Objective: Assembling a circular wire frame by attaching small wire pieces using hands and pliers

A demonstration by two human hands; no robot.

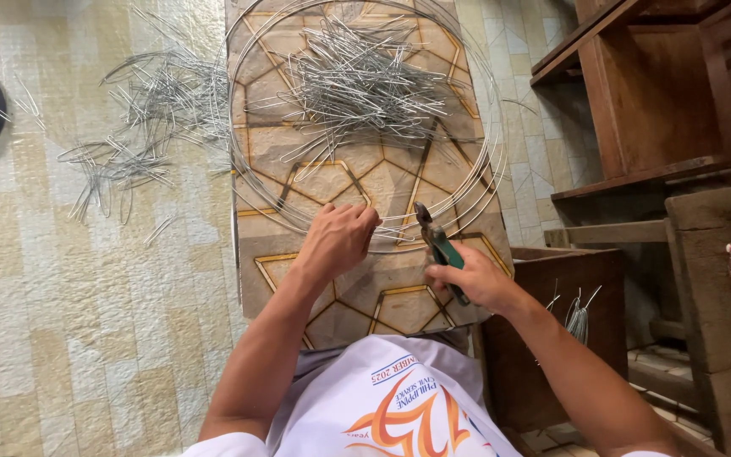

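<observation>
At the near edge of a patterned board point(399, 305), the left hand point(336, 241) pinches a wire coil point(298, 222) whose strand runs crosswise, while the right hand point(475, 279), just beside it, grips green-handled pliers point(437, 245) pointing away toward that strand.

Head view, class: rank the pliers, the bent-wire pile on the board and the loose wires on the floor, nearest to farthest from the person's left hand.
From the left hand:
1. pliers, just right, in the right hand.
2. bent-wire pile, up the board.
3. loose floor wires, far left.
</observation>
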